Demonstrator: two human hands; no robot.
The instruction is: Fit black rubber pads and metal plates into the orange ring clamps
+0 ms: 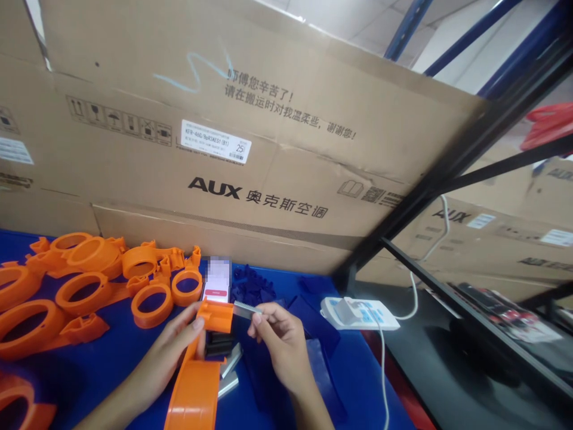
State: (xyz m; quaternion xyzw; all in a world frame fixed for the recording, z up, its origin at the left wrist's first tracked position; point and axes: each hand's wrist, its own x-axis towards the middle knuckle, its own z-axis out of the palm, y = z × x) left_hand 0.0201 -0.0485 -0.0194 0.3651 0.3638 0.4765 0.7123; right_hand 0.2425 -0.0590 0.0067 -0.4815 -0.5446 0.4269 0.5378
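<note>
My left hand (pixel 179 337) is closed on an orange plastic tape dispenser (pixel 194 394), with the thumb pressed on its upper part. The wide curved body of the dispenser hangs down toward me. Between the thumb and fingers of my right hand (pixel 281 339) is a grey serrated metal blade (pixel 245 310). The blade's toothed edge faces up, and its left end is right at the dispenser's top edge; whether the two touch, I cannot tell. Beneath my hands lie silver metal strips (pixel 228 384) and some black pieces (pixel 219 345), partly hidden by the dispenser.
Several orange tape dispensers (pixel 152 306) cover the left of the blue tabletop (pixel 116 358). A phone (pixel 216 280) and small dark blue pieces (pixel 253 283) lie behind my hands. To the right is a white power strip (pixel 358 313) with cables. A large cardboard box (pixel 134 179) stands behind.
</note>
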